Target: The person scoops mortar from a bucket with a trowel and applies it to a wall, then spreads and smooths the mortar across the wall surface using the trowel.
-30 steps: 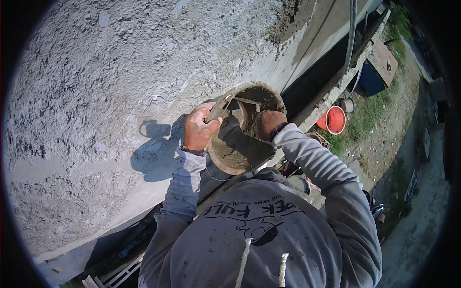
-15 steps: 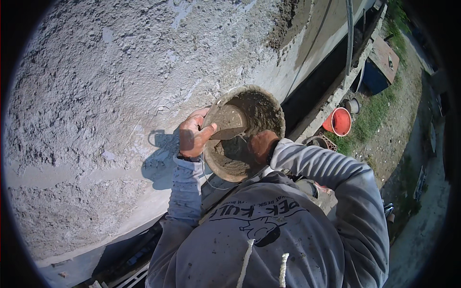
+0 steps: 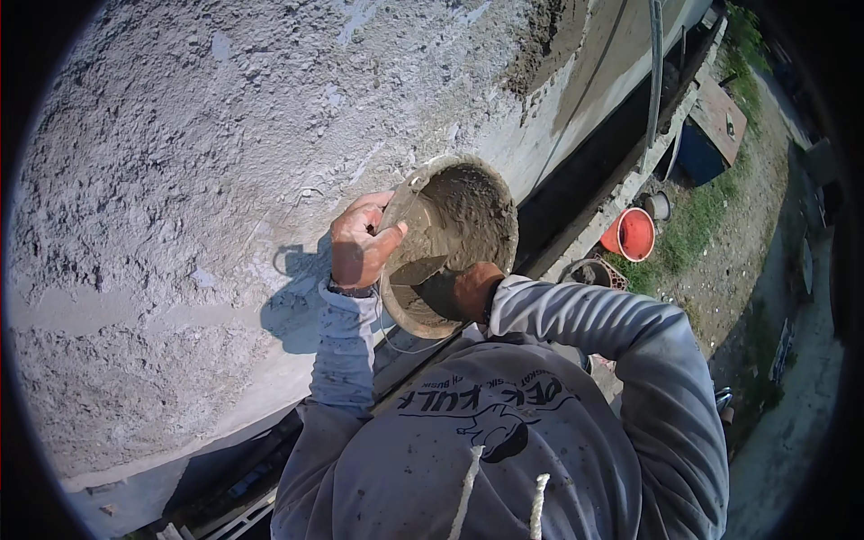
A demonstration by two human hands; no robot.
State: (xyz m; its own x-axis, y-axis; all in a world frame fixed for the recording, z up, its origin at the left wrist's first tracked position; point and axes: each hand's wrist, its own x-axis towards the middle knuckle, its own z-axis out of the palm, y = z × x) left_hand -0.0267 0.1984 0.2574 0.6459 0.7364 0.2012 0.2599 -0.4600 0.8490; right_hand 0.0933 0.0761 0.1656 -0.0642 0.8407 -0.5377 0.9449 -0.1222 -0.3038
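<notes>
A mortar-caked bucket (image 3: 506,184) is tipped in front of me, with wet grey mortar (image 3: 463,211) coating its inside. My left hand (image 3: 362,243) is closed over the left part of its rim, thumb inside. Reaching into the bucket from the right, my right hand (image 3: 475,290) is closed, apparently around the handle of a trowel (image 3: 418,269). The grip is mostly hidden. The trowel's pointed blade lies against the mortar toward the bucket's left wall. A thin wire bail hangs below the bucket.
A rough plastered wall (image 3: 180,198) fills the left. A ledge (image 3: 621,211) runs diagonally on the right, with a pole (image 3: 655,72) beside it. Below stand a red bucket (image 3: 634,236), a grey pail (image 3: 658,206), a basket (image 3: 598,272) and a blue box with a board top (image 3: 717,121).
My right hand and the trowel have shifted down and left inside the bucket, the blade turning from its raised, broad-side view. The bucket has moved slightly left.
</notes>
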